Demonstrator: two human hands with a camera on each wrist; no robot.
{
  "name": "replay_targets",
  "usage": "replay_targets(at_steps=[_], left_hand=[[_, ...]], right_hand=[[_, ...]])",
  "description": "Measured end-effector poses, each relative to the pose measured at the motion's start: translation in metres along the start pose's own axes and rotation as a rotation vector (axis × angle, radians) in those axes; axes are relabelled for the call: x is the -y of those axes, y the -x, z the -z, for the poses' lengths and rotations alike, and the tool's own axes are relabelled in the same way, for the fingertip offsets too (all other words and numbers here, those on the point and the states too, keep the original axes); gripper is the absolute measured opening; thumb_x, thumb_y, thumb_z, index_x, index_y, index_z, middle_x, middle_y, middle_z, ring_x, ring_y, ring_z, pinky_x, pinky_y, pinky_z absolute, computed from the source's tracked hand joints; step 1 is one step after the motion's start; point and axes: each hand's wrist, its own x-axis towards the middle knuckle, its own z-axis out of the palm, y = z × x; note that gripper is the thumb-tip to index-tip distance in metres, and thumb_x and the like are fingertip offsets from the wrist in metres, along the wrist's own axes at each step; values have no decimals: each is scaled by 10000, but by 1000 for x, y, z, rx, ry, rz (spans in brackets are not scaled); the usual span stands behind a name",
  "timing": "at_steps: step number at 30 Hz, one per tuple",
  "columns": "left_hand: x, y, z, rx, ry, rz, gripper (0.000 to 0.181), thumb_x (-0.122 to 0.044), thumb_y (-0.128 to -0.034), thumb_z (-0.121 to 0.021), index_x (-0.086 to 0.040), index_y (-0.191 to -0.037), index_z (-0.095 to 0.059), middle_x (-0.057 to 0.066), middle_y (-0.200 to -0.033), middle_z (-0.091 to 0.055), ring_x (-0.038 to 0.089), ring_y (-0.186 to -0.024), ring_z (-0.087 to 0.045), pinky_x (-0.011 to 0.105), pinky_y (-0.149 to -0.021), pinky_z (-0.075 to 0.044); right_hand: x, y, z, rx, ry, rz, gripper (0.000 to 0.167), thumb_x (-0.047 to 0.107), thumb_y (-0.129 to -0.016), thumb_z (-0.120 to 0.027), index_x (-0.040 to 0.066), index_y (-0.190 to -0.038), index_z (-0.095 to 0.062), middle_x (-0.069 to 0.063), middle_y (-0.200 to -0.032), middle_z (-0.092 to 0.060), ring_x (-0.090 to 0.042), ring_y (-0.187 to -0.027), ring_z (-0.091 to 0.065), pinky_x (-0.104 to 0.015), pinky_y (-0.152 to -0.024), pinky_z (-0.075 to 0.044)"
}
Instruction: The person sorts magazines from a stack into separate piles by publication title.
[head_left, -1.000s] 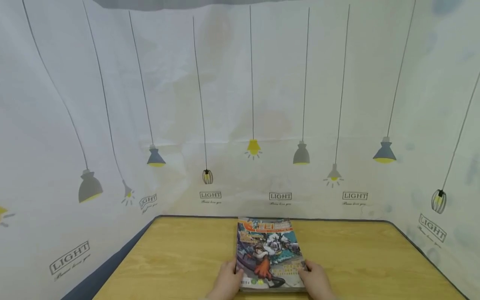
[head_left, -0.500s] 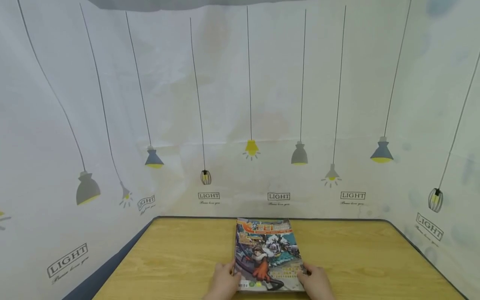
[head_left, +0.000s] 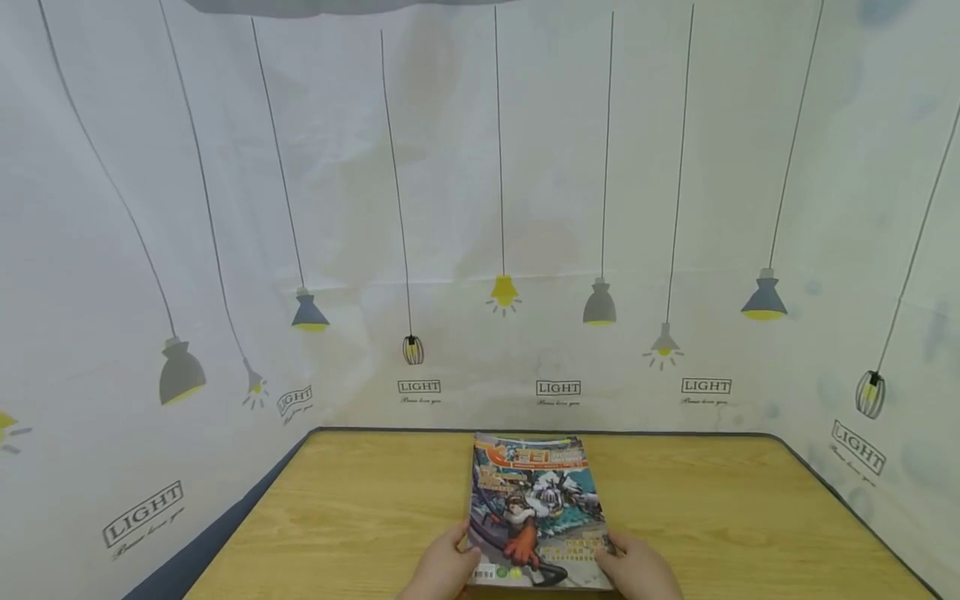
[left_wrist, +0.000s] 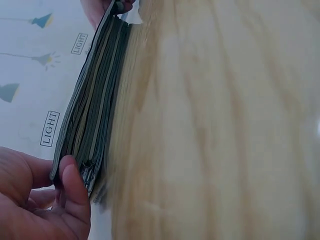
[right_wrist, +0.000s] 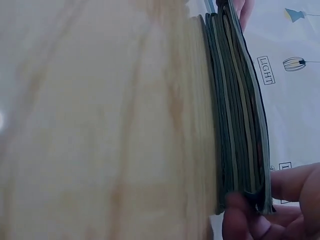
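Observation:
A stack of magazines [head_left: 536, 508] with a colourful comic-style cover lies cover up at the front middle of the table, in the head view. At its near left corner my left hand [head_left: 442, 565] grips the edge, thumb over the cover. My right hand [head_left: 637, 567] holds the near right corner in the same way. Seen edge-on in the left wrist view, the stack [left_wrist: 95, 90] shows several layers, with my left hand's [left_wrist: 40, 200] fingers curled against its end. The right wrist view has my right hand [right_wrist: 280, 205] pinching the stack's [right_wrist: 237, 110] other end.
The wooden table [head_left: 360, 500] has a dark edging along its far side and corners. Behind and on both sides hangs a pale cloth [head_left: 465, 208] printed with lamps and the word LIGHT.
The near edge of the magazine stack has come slightly closer to the bottom of the head view, both hands still holding it. The head view has shifted a little.

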Motion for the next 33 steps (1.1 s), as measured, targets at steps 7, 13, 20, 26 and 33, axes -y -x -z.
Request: replay_targets(at_steps=[7, 13, 20, 26, 33], left_hand=[[2, 4, 0, 32, 161, 56, 603, -103, -861, -601, 88, -1397, -403, 240, -1001, -620, 154, -447, -519, 301, -405, -495], [-1, 8, 1, 78, 278, 98, 652, -54, -841, -585, 78, -1432, -343, 159, -874, -625, 143, -443, -503, 252, -396, -466], [-3, 11, 1, 78, 321, 101, 620, -18, -873, -558, 117, -1424, -309, 74, -754, -531, 121, -471, -488, 209, -436, -440], [2, 10, 9, 65, 323, 35, 590, 0, -882, -528, 157, -1396, -286, 65, -771, -517, 120, -492, -504, 231, -466, -470], [16, 4, 35, 59, 341, 11, 605, 8, -898, -502, 191, -1399, -216, 44, -750, -485, 105, -482, -498, 219, -470, -456]], right_hand=[[-3, 4, -4, -1, -247, -46, 585, 199, -874, -652, -126, -1325, -469, -348, -1316, -467, -464, -1152, -494, -557, -925, -441], [-2, 12, -6, 5, -547, -57, 576, -50, -833, -578, -168, -1359, -376, -292, -1094, -583, -233, -669, -616, -366, -605, -539], [4, 19, -7, -44, -610, -56, 586, -108, -796, -558, -178, -1350, -380, -144, -864, -600, -178, -627, -585, -314, -573, -526], [11, 18, -15, -91, -640, 38, 591, -140, -754, -530, -215, -1322, -385, -138, -854, -632, -165, -638, -582, -316, -553, -531], [36, 18, -30, -116, -694, 156, 607, -166, -734, -496, -226, -1324, -365, -180, -878, -599, -164, -640, -537, -295, -529, -529]])
